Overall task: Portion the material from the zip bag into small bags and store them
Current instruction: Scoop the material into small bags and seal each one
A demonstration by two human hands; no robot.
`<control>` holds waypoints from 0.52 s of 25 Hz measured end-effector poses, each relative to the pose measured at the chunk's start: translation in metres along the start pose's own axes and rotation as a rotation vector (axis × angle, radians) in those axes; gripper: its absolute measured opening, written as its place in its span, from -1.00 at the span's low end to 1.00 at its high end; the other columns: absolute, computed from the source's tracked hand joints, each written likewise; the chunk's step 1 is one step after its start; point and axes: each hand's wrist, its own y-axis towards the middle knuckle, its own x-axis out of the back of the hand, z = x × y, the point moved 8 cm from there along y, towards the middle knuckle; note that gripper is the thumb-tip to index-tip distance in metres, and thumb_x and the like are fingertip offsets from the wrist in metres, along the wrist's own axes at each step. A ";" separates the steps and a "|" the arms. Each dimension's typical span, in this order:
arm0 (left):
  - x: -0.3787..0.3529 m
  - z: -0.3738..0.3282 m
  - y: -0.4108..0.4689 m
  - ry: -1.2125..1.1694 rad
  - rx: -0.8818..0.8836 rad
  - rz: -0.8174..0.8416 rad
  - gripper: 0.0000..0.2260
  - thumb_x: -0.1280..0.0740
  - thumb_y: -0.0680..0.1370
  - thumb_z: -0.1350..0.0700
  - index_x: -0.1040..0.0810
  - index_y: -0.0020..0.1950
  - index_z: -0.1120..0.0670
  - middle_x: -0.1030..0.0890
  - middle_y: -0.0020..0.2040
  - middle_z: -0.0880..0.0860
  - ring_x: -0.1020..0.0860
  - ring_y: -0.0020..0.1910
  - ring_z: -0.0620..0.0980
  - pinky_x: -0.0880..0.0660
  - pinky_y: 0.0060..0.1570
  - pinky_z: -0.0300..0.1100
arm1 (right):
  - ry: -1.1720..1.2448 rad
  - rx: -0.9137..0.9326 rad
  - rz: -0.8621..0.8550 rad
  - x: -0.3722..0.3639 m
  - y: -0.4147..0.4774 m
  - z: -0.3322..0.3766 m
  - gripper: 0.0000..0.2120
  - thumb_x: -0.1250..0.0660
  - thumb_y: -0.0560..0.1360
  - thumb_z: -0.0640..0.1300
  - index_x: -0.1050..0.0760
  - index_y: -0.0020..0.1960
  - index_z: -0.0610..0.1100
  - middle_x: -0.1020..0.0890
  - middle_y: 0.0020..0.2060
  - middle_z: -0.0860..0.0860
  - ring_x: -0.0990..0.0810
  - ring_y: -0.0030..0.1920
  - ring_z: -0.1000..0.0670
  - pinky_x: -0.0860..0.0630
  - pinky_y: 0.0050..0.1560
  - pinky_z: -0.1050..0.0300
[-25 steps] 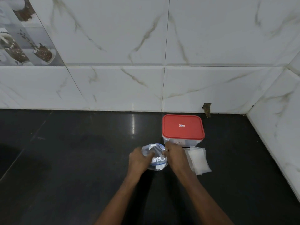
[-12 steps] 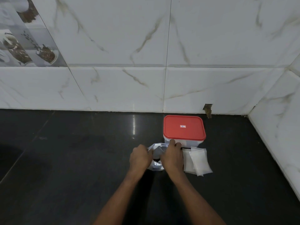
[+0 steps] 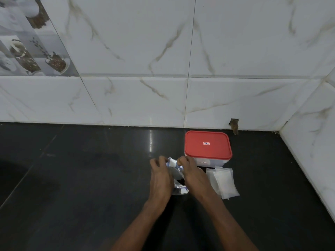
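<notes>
A crumpled blue-and-white zip bag (image 3: 176, 175) stands on the black counter (image 3: 81, 178) between my hands. My left hand (image 3: 160, 175) grips its left top edge and my right hand (image 3: 192, 175) grips its right top edge. The bag's mouth sits between my fingertips; I cannot see what is inside. Just right of my right hand lie small clear bags (image 3: 223, 182) holding white material, overlapping each other. Behind them stands a plastic box with a red lid (image 3: 207, 144), lid on.
White marble tile walls (image 3: 181, 87) rise at the back and on the right, meeting in a corner. A chipped hole (image 3: 234, 125) shows at the wall base behind the box. The counter stretches dark to the left.
Both hands shifted on the zip bag: one second ago they squeezed it with its printed front showing, now they hold its top edges and the bag stands taller and narrower.
</notes>
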 end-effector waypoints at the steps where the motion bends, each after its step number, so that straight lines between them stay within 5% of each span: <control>1: -0.002 0.000 -0.001 -0.018 -0.019 0.026 -0.72 -0.24 0.56 0.27 -0.33 0.09 -0.11 -0.31 0.24 0.04 -0.53 0.00 0.04 -0.55 -0.15 -0.24 | -0.033 0.035 0.053 -0.004 -0.001 -0.002 -0.73 -0.21 0.55 -0.14 -0.24 0.18 0.08 -0.34 0.33 -0.02 -0.56 0.03 -0.09 -0.52 -0.09 0.08; 4: -0.013 -0.001 -0.003 0.146 -0.053 0.131 -0.81 -0.27 0.59 0.14 -0.47 0.09 -0.16 -0.38 0.27 0.03 -0.49 0.16 0.03 -0.55 0.09 -0.14 | -0.121 0.044 0.117 -0.013 0.000 -0.006 -0.56 -0.17 0.59 -0.03 -0.25 0.46 0.10 -0.37 0.38 0.00 -0.48 0.27 -0.11 -0.45 0.08 0.10; 7: -0.020 0.011 0.000 0.148 0.097 0.144 -0.71 -0.21 0.62 0.20 -0.57 0.31 0.07 -0.42 0.27 0.12 -0.39 0.25 0.09 -0.44 0.11 -0.20 | -0.107 -0.176 0.135 -0.020 0.000 -0.003 -0.69 -0.16 0.60 -0.16 -0.44 0.32 -0.10 -0.44 0.29 -0.09 -0.56 0.15 -0.12 -0.51 0.06 0.04; 10: -0.018 0.008 0.001 0.197 0.129 0.202 -0.70 -0.21 0.61 0.22 -0.53 0.32 0.09 -0.40 0.29 0.14 -0.47 0.21 0.15 -0.51 0.08 -0.13 | -0.128 -0.355 0.089 -0.017 -0.002 -0.011 -0.72 -0.15 0.60 -0.21 -0.47 0.28 -0.13 -0.46 0.21 -0.11 -0.57 0.11 -0.10 -0.51 0.01 0.07; 13: -0.027 0.019 0.003 0.288 0.146 0.429 -0.57 -0.25 0.58 0.23 -0.43 0.43 -0.04 -0.29 0.36 0.14 -0.54 0.20 0.23 -0.51 0.21 -0.01 | -0.088 -0.418 0.079 -0.013 -0.003 -0.015 -0.68 -0.20 0.59 -0.23 -0.41 0.34 -0.13 -0.41 0.25 -0.14 -0.56 0.13 -0.10 -0.51 0.08 0.07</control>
